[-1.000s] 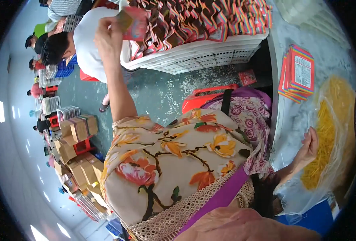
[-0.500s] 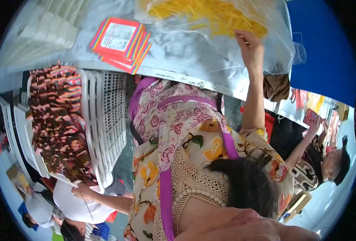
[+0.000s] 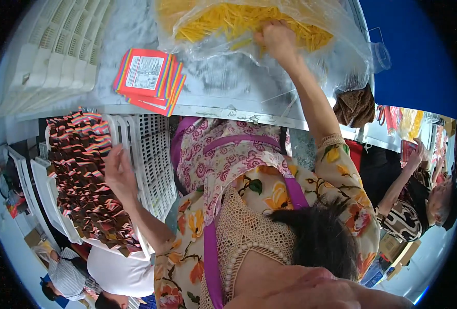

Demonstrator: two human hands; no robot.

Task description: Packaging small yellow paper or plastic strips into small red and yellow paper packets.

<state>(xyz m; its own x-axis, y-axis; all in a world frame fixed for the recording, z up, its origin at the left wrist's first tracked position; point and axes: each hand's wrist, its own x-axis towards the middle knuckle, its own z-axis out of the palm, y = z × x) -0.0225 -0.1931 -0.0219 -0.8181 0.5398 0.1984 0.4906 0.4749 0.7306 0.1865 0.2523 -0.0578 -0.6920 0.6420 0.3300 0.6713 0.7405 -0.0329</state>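
Note:
My right hand reaches into a heap of thin yellow strips in an open clear plastic bag on the table. Its fingers are curled down among the strips, and what they pinch is hidden. My left hand is at the right rim of a white plastic basket below the table edge. Its fingers stretch out, holding nothing that shows. Rows of dark brown pieces with striped, colourful edges fill the basket. A fanned stack of red cards with rainbow edges and a white label lies on the table.
White slatted crates stand at the far left of the table. A brown cloth hangs at its right edge, near a clear plastic cup. One co-worker works on the right; others are at the lower left.
My left hand has moved from the basket's near end up along its right side, fingers now stretched. My right hand has moved left, deeper into the yellow strips. The whole view has shifted slightly.

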